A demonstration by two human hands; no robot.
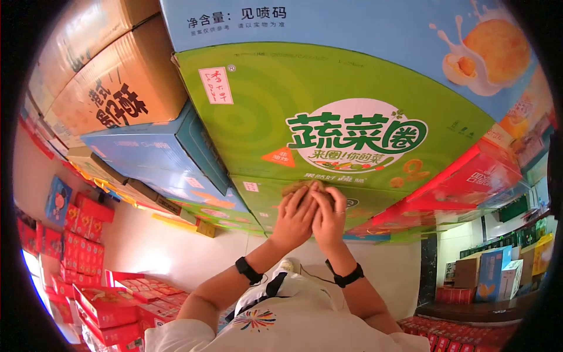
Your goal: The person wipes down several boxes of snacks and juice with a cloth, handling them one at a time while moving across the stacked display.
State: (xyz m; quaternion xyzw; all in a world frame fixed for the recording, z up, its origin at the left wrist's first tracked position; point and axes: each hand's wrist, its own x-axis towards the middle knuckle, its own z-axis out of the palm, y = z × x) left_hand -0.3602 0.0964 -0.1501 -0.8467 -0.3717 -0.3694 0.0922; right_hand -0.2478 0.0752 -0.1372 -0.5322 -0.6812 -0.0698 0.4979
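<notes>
A large green carton with white and green lettering fills the upper middle, above another green carton. Close together against the lower green carton are my left hand and my right hand, fingers bent and fingertips nearly meeting. A small brownish item shows at the fingertips of my left hand; its shape is mostly hidden. Whether the fingers grip it is unclear. Black bands circle both wrists.
A blue carton lies above the green one. Tan and blue cartons are stacked at left, red cartons at right. Red boxes stand at lower left, and a dark shelf at lower right.
</notes>
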